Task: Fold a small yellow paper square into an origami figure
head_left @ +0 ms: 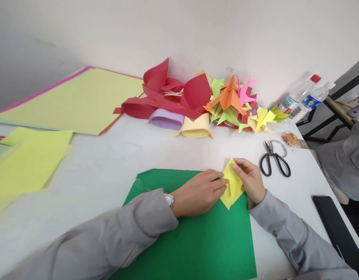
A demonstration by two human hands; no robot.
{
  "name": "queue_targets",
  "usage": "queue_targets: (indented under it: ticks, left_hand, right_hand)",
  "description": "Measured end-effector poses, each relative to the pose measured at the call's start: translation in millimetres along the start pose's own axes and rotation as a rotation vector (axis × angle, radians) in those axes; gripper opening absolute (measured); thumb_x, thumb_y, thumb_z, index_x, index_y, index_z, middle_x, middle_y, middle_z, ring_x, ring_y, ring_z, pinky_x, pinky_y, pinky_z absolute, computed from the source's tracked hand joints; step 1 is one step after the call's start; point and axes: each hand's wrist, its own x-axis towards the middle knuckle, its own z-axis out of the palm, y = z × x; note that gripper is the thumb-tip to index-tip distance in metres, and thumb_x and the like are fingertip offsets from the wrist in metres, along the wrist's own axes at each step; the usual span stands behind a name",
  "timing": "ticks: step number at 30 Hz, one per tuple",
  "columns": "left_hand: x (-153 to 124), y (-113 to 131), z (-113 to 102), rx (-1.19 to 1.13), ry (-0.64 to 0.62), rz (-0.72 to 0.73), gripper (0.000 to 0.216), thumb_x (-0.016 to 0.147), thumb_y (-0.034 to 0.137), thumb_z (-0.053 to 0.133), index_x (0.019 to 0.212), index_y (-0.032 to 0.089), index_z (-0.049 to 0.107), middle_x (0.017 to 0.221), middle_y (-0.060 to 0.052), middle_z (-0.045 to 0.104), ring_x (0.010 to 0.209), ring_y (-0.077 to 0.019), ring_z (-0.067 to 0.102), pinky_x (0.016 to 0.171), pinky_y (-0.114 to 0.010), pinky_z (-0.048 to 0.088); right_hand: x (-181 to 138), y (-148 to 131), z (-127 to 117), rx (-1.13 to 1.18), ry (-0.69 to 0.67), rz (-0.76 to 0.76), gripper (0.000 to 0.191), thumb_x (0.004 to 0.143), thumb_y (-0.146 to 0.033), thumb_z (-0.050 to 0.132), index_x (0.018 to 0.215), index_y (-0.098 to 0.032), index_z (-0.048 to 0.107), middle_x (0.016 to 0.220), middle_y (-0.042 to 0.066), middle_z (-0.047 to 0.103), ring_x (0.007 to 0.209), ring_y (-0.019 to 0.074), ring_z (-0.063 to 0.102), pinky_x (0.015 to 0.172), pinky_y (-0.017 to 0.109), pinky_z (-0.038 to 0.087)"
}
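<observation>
A small piece of folded yellow paper (pixel 232 186), shaped like a diamond with creases and a flap down its middle, is held between my two hands. My left hand (pixel 198 193) comes from the left, its fingertips pressed on the paper's left side. On the paper's right edge, my right hand (pixel 251 181) pinches it, thumb in front and fingers behind. Under both hands lies a large green sheet (pixel 208 245) on the white table. Part of the folded paper's left corner is hidden by my left fingers.
Black-handled scissors (pixel 273 158) and a tape roll (pixel 278 148) lie to the right, near a black phone (pixel 333 225). Paper crowns (pixel 167 103), origami pieces (pixel 230 99) and plastic bottles (pixel 302 93) line the wall. Yellow sheets (pixel 36 159) lie left.
</observation>
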Motion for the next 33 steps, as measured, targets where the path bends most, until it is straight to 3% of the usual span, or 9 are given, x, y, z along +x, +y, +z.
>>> queue_targets:
  ticks: [5,9,14,20,25,28,33]
  left_hand:
    - [2.4,-0.5,-2.9,-0.010,-0.027,-0.002,0.027,0.091,0.012,0.042,0.109,0.009,0.061,0.109,-0.011,0.067,0.098,-0.0231,0.057,0.086,-0.038,0.047]
    - [3.1,-0.4,-3.1,-0.019,-0.082,0.002,0.025,0.092,0.014,0.043,0.108,0.012,0.062,0.111,-0.011,0.066,0.098,-0.0227,0.057,0.085,-0.038,0.046]
    - [1.4,0.0,1.1,-0.013,-0.065,0.061,0.026,0.092,0.014,0.042,0.107,0.008,0.062,0.116,-0.011,0.065,0.110,-0.0235,0.055,0.095,-0.038,0.041]
    - [1.6,0.2,-0.5,0.006,-0.077,0.052,0.027,0.092,0.013,0.042,0.112,0.008,0.060,0.119,-0.012,0.064,0.103,-0.0229,0.058,0.087,-0.037,0.043]
    - [2.0,1.0,-3.0,0.041,-0.079,0.035,0.026,0.092,0.013,0.043,0.110,0.008,0.061,0.115,-0.014,0.065,0.095,-0.0219,0.059,0.080,-0.037,0.044]
    - [2.4,1.8,-2.4,0.051,-0.100,0.026,0.028,0.094,0.020,0.042,0.111,0.008,0.061,0.120,-0.014,0.063,0.098,-0.0224,0.058,0.082,-0.037,0.044]
    - [2.3,2.7,2.8,0.042,-0.106,0.009,0.035,0.094,0.027,0.044,0.119,0.006,0.057,0.123,-0.013,0.062,0.115,-0.0243,0.051,0.099,-0.039,0.037]
  right_hand:
    - [-0.4,-0.4,-1.2,-0.003,0.003,-0.009,0.023,0.074,-0.040,0.071,0.086,-0.021,0.070,0.085,0.002,0.071,0.078,0.0174,0.063,0.076,0.031,0.051]
    - [-1.4,-2.6,-2.4,-0.005,0.010,-0.023,0.022,0.078,-0.042,0.066,0.085,-0.022,0.072,0.083,0.002,0.071,0.077,0.0163,0.062,0.076,0.029,0.049]
    - [-2.9,-0.7,-3.8,0.013,0.033,0.017,0.032,0.083,-0.049,0.059,0.085,-0.019,0.071,0.082,0.003,0.070,0.073,0.0164,0.062,0.069,0.028,0.050]
    - [-3.6,6.0,-5.4,0.072,0.059,-0.005,0.033,0.084,-0.049,0.057,0.087,-0.019,0.069,0.085,0.005,0.070,0.074,0.0178,0.063,0.070,0.031,0.050]
    - [-5.1,4.7,-9.8,-0.141,0.166,-0.127,0.030,0.085,-0.047,0.056,0.084,-0.020,0.069,0.087,0.005,0.070,0.072,0.0166,0.060,0.069,0.030,0.049]
    - [-6.7,2.4,-11.8,-0.262,0.098,-0.172,0.029,0.086,-0.045,0.056,0.080,-0.020,0.069,0.080,0.004,0.069,0.073,0.0178,0.061,0.070,0.030,0.049]
    - [-9.2,-0.5,-11.5,-0.362,0.021,-0.243,0.027,0.089,-0.039,0.052,0.081,-0.021,0.070,0.080,0.004,0.069,0.075,0.0183,0.062,0.072,0.031,0.049]
